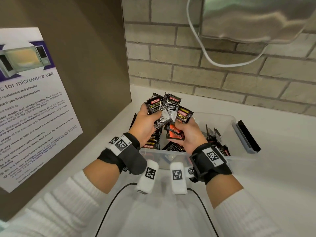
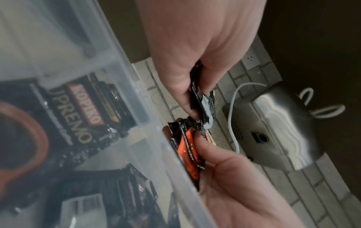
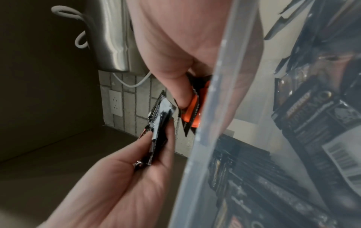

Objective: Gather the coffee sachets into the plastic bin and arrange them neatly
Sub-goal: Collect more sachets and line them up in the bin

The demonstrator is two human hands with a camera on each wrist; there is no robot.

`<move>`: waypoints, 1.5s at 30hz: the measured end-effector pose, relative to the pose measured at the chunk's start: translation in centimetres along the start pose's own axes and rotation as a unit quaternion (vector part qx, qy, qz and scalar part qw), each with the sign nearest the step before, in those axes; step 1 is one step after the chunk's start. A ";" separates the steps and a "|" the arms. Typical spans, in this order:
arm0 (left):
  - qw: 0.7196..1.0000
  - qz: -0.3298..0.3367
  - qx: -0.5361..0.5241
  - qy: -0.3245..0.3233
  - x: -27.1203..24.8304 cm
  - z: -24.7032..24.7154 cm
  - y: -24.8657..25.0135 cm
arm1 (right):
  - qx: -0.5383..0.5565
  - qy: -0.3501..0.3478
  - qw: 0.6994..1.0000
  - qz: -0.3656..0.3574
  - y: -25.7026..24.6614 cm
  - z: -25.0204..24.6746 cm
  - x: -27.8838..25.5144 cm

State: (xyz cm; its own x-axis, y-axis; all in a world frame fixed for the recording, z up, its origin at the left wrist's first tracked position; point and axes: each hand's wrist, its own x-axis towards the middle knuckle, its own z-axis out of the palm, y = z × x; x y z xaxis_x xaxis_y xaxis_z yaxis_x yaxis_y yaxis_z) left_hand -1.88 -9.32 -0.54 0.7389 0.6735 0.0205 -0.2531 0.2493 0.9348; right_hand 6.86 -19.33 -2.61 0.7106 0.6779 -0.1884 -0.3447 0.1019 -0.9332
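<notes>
Fingers [image 1: 158, 115] of the left hand [image 1: 145, 124] pinch fanned black sachets [image 1: 159, 106] printed "KOPIKO SUPREMO"; the right hand [image 1: 188, 134] grips an orange-and-black sachet [image 1: 174, 132] plus another "SUPREMO" sachet [image 1: 183, 115], above the clear plastic bin [image 1: 227, 122]. Far left, a poster [image 1: 30, 100] reads "for microwave use". Loose sachets [image 1: 213, 135] lie inside the bin on the white surface [image 1: 273, 168].

Glossy foil sachets [image 1: 171, 103], translucent smooth plastic bin [image 1: 227, 123], brushed-metal dispenser [image 1: 253, 17], matt brick wall [image 1: 188, 59]
</notes>
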 end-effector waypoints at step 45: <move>0.999 -0.010 -0.021 -0.026 -0.1 -1.8 1.7 | -0.003 0.003 0.995 -0.098 -0.1 0.5 -0.6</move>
State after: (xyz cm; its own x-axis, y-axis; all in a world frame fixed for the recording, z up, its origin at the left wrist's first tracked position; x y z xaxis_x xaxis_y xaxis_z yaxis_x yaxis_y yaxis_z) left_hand -3.51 -7.67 0.39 0.7758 0.6307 0.0217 -0.2632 0.2921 0.9195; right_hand 6.18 -19.33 -2.22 0.7680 0.6404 -0.0046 -0.1949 0.2268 -0.9543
